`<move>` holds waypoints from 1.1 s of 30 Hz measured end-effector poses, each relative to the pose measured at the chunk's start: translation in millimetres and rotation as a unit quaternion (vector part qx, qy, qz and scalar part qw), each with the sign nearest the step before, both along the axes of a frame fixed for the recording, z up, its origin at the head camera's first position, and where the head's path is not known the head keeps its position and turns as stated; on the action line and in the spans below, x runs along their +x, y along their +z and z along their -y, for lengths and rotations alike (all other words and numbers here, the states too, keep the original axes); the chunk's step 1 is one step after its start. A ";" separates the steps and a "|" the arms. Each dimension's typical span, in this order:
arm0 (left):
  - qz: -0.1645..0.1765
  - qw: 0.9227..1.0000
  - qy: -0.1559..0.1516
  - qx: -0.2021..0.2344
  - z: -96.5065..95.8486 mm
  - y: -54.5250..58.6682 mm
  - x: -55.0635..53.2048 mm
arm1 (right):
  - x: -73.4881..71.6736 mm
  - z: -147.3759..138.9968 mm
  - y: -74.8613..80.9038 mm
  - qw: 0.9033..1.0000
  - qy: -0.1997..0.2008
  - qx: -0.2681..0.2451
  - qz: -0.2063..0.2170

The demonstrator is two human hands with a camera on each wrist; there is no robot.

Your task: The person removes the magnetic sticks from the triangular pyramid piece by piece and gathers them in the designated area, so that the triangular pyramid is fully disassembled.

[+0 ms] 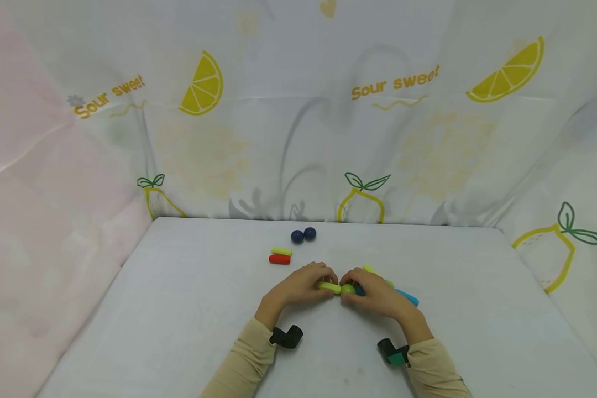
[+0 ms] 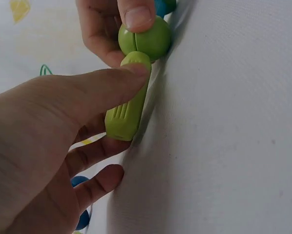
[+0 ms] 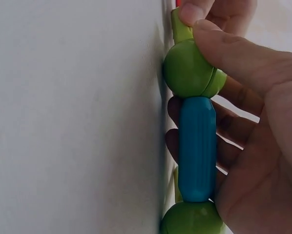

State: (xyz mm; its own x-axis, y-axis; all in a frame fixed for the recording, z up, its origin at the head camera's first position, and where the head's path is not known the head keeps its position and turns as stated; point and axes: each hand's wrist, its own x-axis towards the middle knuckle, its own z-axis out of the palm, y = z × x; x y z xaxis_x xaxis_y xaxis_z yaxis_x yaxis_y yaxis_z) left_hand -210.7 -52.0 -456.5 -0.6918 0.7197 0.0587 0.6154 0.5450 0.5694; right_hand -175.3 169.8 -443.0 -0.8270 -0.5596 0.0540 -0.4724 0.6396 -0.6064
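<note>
My left hand [image 1: 303, 284] pinches a lime-green rod [image 2: 121, 114] between thumb and fingers, low over the white table. The rod's far end meets a green ball [image 2: 158, 41], which my right hand [image 1: 378, 293] holds with thumb and fingers. In the right wrist view, a blue rod [image 3: 197, 151] runs from that ball along my fingers to a second green ball [image 3: 192, 219]. Beyond my right hand, a lime-green rod [image 1: 370, 269] and a light-blue rod [image 1: 408, 297] show in the head view; the hand hides part of how these pieces join.
Two dark blue balls [image 1: 297, 237] lie near the table's back edge. In front of them, a lime-green rod [image 1: 281, 251] lies beside a red rod [image 1: 279, 259]. A printed cloth [image 1: 288, 138] hangs behind the white table [image 1: 179, 331].
</note>
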 end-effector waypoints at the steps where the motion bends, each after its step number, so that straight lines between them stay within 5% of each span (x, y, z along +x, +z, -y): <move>1: 0.003 1.000 -0.001 0.001 0.5 0.4 0.4 | -0.1 0.6 -0.4 1.000 -0.002 0.001 -0.001; 15: 0.030 0.999 -0.044 0.004 5.0 1.9 -1.0 | 1.1 7.7 -2.1 1.000 -0.015 0.015 -0.011; 23: 0.044 0.998 -0.041 -0.003 7.1 3.3 -1.6 | 0.2 12.8 -3.8 0.999 -0.024 0.016 -0.029; 33: 0.050 0.998 -0.030 -0.009 16.2 4.3 -2.6 | 0.1 10.4 -3.7 1.000 -0.024 0.015 -0.004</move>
